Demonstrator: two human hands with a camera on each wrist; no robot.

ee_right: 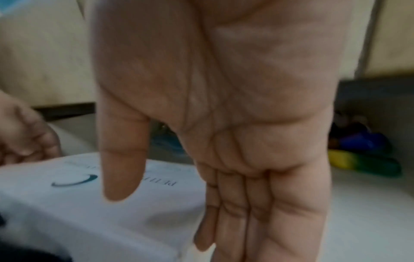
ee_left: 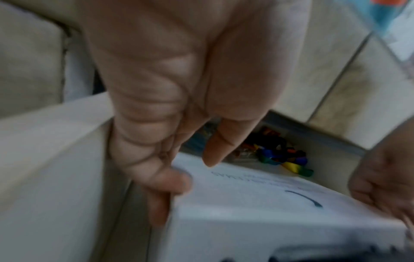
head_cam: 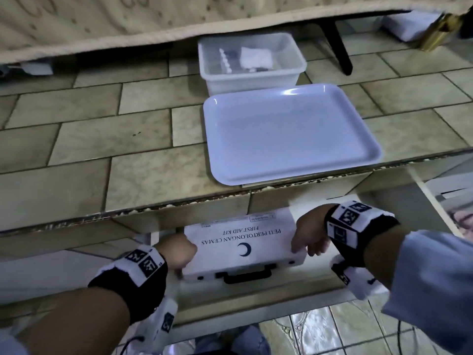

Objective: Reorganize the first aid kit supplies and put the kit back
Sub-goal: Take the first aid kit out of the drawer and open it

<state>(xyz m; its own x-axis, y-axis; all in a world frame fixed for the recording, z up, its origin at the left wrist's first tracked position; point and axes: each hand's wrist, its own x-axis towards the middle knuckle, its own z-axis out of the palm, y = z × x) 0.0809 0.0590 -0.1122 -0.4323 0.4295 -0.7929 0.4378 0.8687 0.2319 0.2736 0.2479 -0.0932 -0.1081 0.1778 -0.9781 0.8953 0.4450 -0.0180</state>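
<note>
The white first aid kit [head_cam: 243,242] lies flat in an open drawer [head_cam: 256,306] under the tiled counter, its black handle toward me. My left hand [head_cam: 183,254] grips its left end. In the left wrist view the fingers [ee_left: 165,179] curl over the case's [ee_left: 257,203] edge and the thumb hangs above the lid. My right hand [head_cam: 307,248] is at the right end. In the right wrist view its fingers [ee_right: 257,212] run straight down beside the case [ee_right: 89,212], with the thumb over the lid.
An empty white tray [head_cam: 289,134] sits on the tiled counter [head_cam: 102,139] above the drawer. Behind it stands a clear bin [head_cam: 302,65] with small supplies. Colourful small items [ee_left: 282,156] lie at the drawer's back. A black leg [head_cam: 337,44] and hanging cloth [head_cam: 102,21] are behind.
</note>
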